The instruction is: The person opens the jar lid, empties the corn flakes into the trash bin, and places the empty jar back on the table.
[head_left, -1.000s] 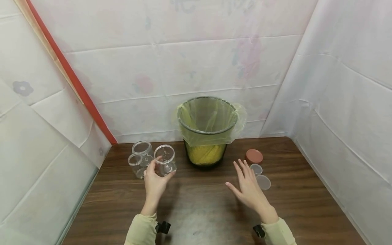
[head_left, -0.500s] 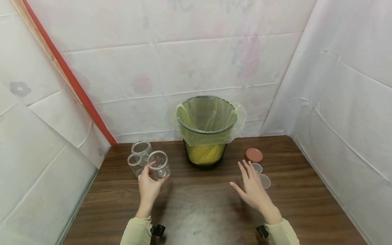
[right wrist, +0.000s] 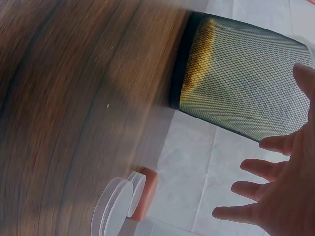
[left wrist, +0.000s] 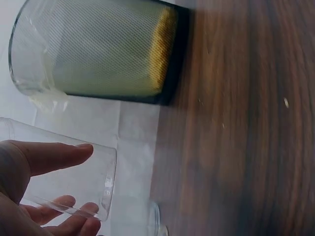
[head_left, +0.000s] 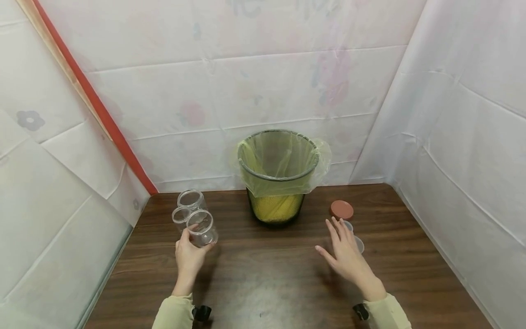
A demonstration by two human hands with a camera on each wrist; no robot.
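Observation:
My left hand (head_left: 190,258) grips a clear lidless jar (head_left: 202,230) around its side, thumb on the right and fingers on the left. The left wrist view shows this jar (left wrist: 96,179) held above the tabletop. Close behind it stand two more clear open jars, a larger one (head_left: 191,194) and a narrower one (head_left: 179,218), partly covered by the held jar. My right hand (head_left: 349,258) hovers with spread fingers, holding nothing. By its fingers lie a reddish lid (head_left: 342,209), a small translucent lid (head_left: 349,225) and a larger translucent lid (head_left: 360,245), the last two partly hidden.
A black mesh wastebasket (head_left: 276,208) with a yellowish bag liner (head_left: 263,185) stands at the back middle, between my hands. The dark wooden table (head_left: 263,283) is bounded by white cloth behind and at both sides.
My left hand has carried the jar leftward and toward me, closer to the other two jars. My right hand has drifted slightly right, over the translucent lids.

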